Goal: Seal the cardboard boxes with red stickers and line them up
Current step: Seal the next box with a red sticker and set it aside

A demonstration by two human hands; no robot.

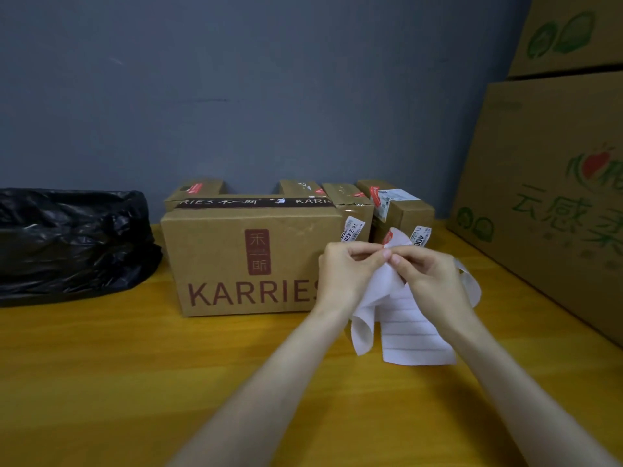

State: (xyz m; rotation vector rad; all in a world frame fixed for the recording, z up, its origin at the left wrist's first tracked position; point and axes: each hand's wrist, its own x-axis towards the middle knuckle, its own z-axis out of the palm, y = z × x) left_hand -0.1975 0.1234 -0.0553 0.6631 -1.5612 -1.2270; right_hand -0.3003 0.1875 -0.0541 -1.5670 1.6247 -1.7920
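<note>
Our left hand point(344, 267) and right hand point(428, 274) pinch the sticker sheet point(404, 332); yank and the red sticker point(388, 236) might tear

Large brown KARRIES box point(249, 261) upright on worktop point(135, 365); smaller boxes point(409, 214) packed behind and right, red-stickered tops. Curled white backing sheet point(414, 328) in front, red sticker point(388, 236) at top corner.
</note>
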